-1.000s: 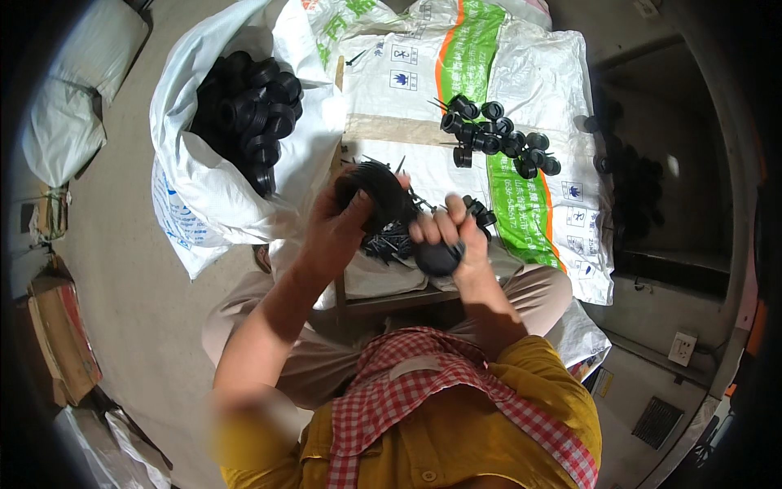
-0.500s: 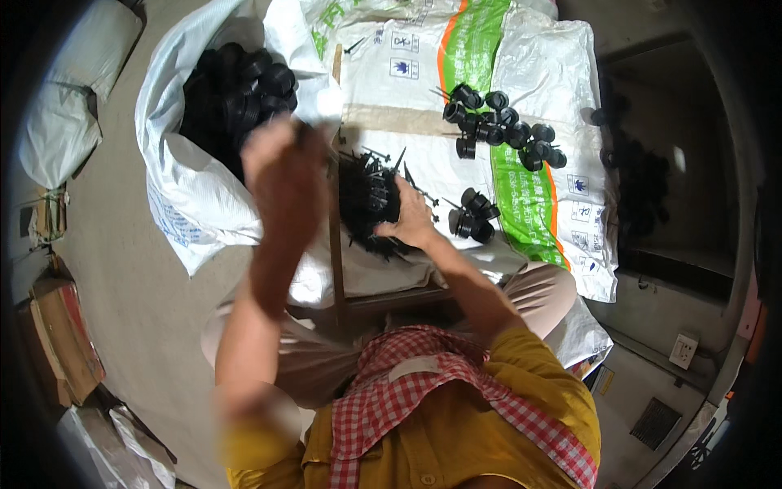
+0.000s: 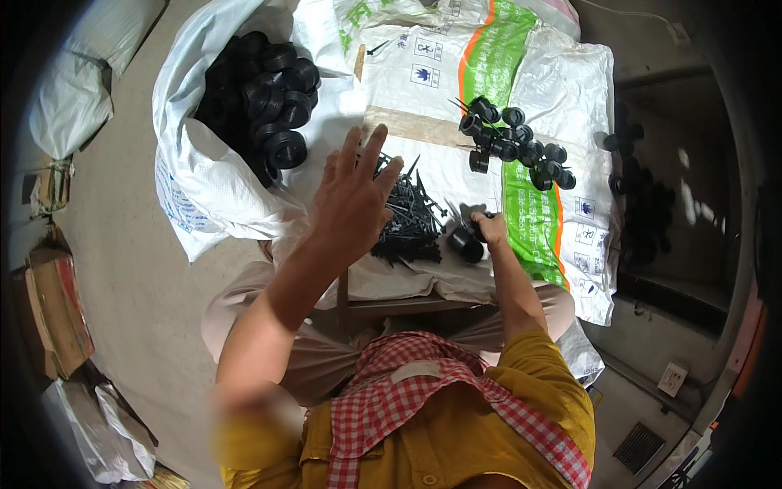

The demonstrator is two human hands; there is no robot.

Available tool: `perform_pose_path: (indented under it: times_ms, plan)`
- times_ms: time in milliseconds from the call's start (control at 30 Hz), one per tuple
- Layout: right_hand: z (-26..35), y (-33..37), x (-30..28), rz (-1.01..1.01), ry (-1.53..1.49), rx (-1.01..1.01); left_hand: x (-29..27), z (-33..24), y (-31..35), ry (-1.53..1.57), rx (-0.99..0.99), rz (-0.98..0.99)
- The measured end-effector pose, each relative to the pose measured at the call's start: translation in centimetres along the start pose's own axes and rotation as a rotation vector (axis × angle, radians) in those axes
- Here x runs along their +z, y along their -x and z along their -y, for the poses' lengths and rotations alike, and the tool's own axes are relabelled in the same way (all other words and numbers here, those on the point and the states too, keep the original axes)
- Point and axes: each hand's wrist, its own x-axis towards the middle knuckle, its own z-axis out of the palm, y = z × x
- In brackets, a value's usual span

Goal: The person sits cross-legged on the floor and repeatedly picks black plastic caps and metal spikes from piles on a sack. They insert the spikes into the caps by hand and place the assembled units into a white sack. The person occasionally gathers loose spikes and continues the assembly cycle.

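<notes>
My left hand [image 3: 350,200] hovers with fingers spread at the left edge of a pile of thin black plastic spikes [image 3: 411,220], partly covering it; nothing shows in its grip. To the right of that pile, my right hand [image 3: 492,228] has its fingers closed around a black cap, largely hidden by the fingers. Just beside it lies another round black cap [image 3: 465,244]. Farther back on the white woven sacking [image 3: 562,77] rests a loose cluster of black caps [image 3: 509,138], some with thin spikes sticking out.
An open white woven sack [image 3: 175,122] full of black round caps [image 3: 265,98] stands at the left. A wooden strip [image 3: 343,289] runs beside the spike pile. Cardboard [image 3: 61,310] leans at the far left, and more black pieces [image 3: 643,196] lie in the dark area at right.
My left hand has moved from the sack's mouth rightward to the spike pile, its fingers now spread. My right hand has left the pile and shifted right to the near caps, gripping one.
</notes>
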Motion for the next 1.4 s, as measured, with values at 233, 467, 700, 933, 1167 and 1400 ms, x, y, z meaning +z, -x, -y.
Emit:
perform_pose_path:
  times_ms: [233, 467, 700, 933, 1167, 1400]
  plan:
    - [10.6, 11.4, 0.5, 0.041, -1.131, -0.244, 4.4, -0.5, 0.4, 0.605, -0.276, -0.007]
    - [16.0, 21.5, 2.2, 0.283, -1.513, -0.522, 5.1, -0.5, 0.9, 1.652, -0.674, 0.256]
    - [17.3, 20.5, -4.6, -0.003, 0.092, -1.238, 4.6, 1.4, 1.2, 1.502, -0.48, 0.176]
    - [19.5, 20.9, -6.6, 0.29, 0.458, -1.401, 3.3, -0.4, 2.2, 1.4, -0.406, 0.461]
    - [18.9, 22.7, -4.7, 0.376, 0.165, -1.061, 3.2, -1.0, 2.2, 0.896, -0.152, 0.09]
    - [16.1, 22.4, -4.1, 1.41, -0.373, -0.099, 3.5, -0.4, 2.0, 0.456, 0.708, -0.179]
